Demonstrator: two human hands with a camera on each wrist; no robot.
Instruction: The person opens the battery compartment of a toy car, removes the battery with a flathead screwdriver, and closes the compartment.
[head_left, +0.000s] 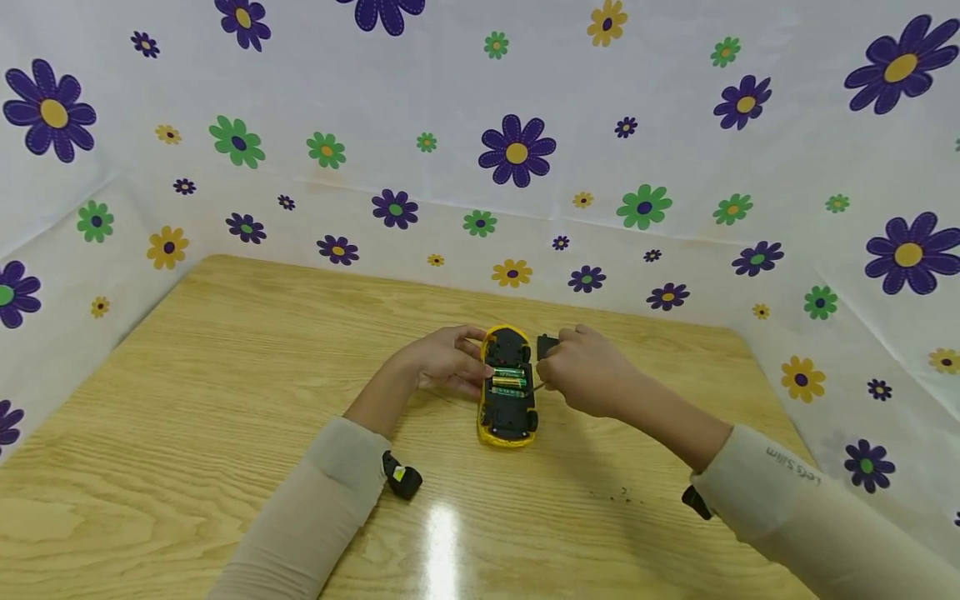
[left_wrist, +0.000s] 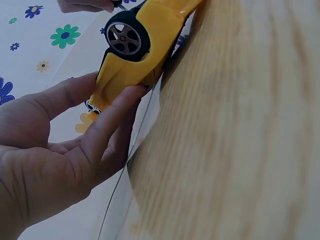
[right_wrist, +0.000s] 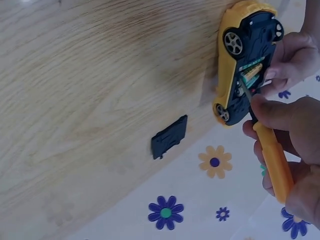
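Note:
A yellow toy car [head_left: 509, 421] lies upside down on the wooden table, its black underside facing up. Several green and gold batteries [head_left: 508, 382] sit side by side in its uncovered compartment. My left hand [head_left: 448, 360] grips the car along its left side, thumb on the underside near the batteries and fingers against the yellow body [left_wrist: 120, 75]. In my right hand [right_wrist: 297, 145] is a screwdriver with an orange handle [right_wrist: 274, 160]. Its metal tip [right_wrist: 245, 87] reaches into the compartment at the batteries.
The black battery cover [right_wrist: 170, 137] lies on the table just beyond my right hand. Small dark bits, apparently screws [head_left: 624, 493], are scattered near the right forearm. A white flowered cloth [head_left: 450, 175] stands around the table's back and sides.

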